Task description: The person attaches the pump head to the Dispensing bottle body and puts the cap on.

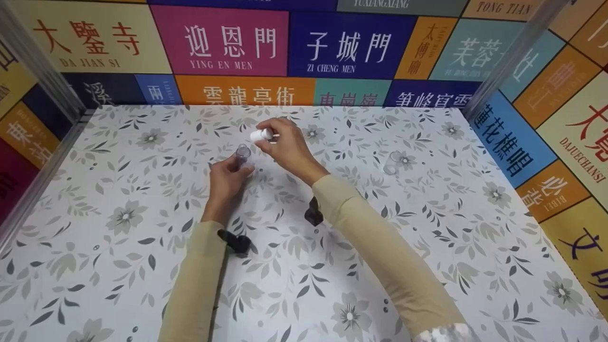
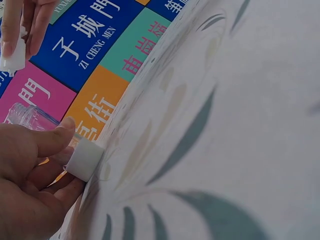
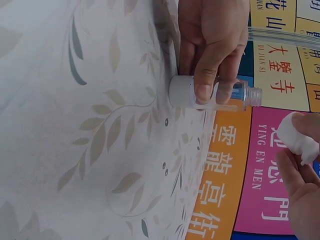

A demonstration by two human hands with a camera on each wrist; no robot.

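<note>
My left hand (image 1: 227,179) grips a small clear bottle (image 1: 243,153) around its body, thumb on one side. The bottle's white base (image 2: 86,159) is at or close to the tabletop, and its bare threaded neck (image 3: 255,96) points up. Above and to the right of that neck, my right hand (image 1: 287,145) pinches a white pump top (image 1: 260,135) between thumb and fingers. In the right wrist view the white pump top (image 3: 296,136) is apart from the bottle. Whether liquid is inside the bottle, I cannot tell.
A clear plastic cap (image 1: 392,164) lies to the right on the flower-patterned tabletop (image 1: 270,285). Printed panels with large characters (image 1: 232,40) stand behind the table and along its sides. Metal posts (image 1: 52,61) rise at the back corners.
</note>
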